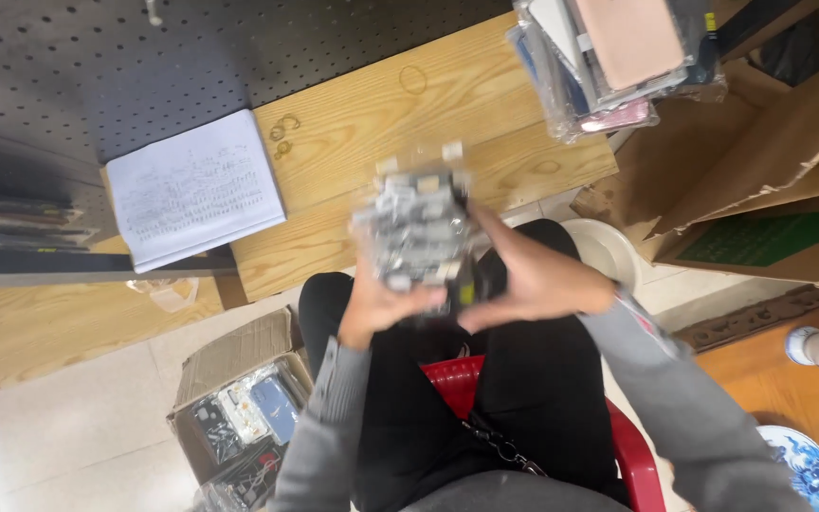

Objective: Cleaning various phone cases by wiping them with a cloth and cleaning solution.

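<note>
Both my hands hold up a stack of small packaged items in clear plastic wrappers (416,226), blurred by motion, in front of my lap. My left hand (374,308) grips the stack from the lower left. My right hand (533,282) clasps its right side and bottom. I wear grey sleeves and sit on a red plastic chair (457,377). The stack hangs above the near edge of a wooden table (372,142).
A white sheet pad (191,188) lies on the table at left, with rubber bands (283,128) beside it. A pile of wrapped phone cases (609,57) sits top right. A cardboard box of cases (239,408) stands on the floor left, larger boxes (770,180) right.
</note>
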